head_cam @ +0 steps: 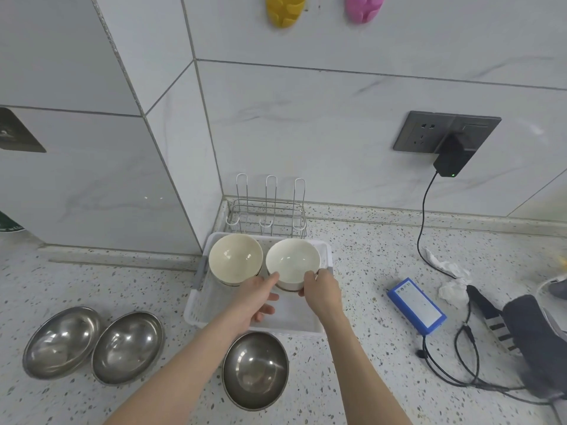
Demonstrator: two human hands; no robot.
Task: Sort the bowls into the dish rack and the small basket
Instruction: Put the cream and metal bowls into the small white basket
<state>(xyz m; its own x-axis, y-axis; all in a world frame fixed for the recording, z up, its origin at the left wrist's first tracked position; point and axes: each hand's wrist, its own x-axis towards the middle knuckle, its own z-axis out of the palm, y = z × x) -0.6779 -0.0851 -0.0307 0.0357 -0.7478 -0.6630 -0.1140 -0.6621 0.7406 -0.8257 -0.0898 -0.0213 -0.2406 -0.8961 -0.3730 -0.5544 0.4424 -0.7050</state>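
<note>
Glossy white ceramic bowl [293, 262], round and deep, sits in the white plastic basket [214, 305] beside a cream bowl [235, 259]; both hands pinch its near rim (left hand [256, 297], right hand [322, 294]). Three steel bowls [255, 368] wait on speckled counter [368, 348].

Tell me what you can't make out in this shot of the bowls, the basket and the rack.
Head view only:
- Base of the right white bowl: hidden by the left hand and right hand.
- Floor of the white basket: partly covered by bowls and hands.
- Wire dish rack bottom: hidden behind the basket.
- Print on the blue box: too small.
- Dark cloth: cut off by the right edge.
</note>
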